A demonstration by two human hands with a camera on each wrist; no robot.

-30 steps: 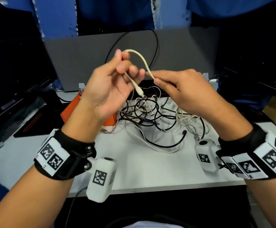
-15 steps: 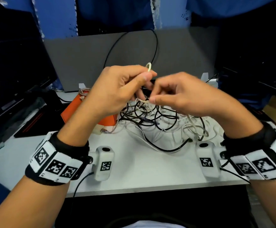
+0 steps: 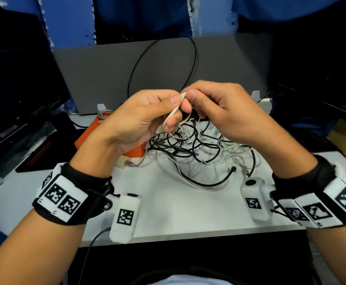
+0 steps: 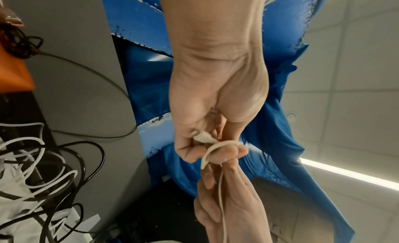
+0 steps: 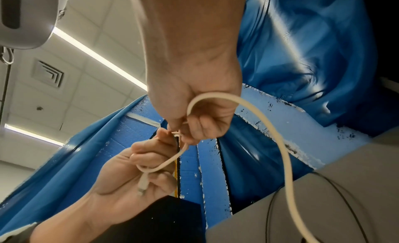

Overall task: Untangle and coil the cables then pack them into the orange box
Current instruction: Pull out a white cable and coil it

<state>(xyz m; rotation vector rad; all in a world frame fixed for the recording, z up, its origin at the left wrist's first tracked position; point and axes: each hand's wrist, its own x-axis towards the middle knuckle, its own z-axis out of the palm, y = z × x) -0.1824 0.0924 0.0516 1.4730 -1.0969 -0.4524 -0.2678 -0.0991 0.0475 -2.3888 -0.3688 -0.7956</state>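
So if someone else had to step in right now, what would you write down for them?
Left hand: holds the cream cable near its plug, a first small loop started.
Right hand: pinches the same cable beside the left fingers, feeding it.
Orange box: on the table's left, behind the left wrist.
Tangle of black and white cables: on the table, unsorted.
Done: one cable end lifted.
Left: finish this coil, untangle the others, box them all.

A white surface [image 3: 168, 212] carried a tangle [image 3: 199, 149] of black and white cables. Just left of the tangle, touching its edge, lay an orange box [image 3: 85, 138]. Behind the tangle a grey panel [image 3: 106, 68] stood upright. Well left of the tangle lay a black tray [image 3: 38, 157].
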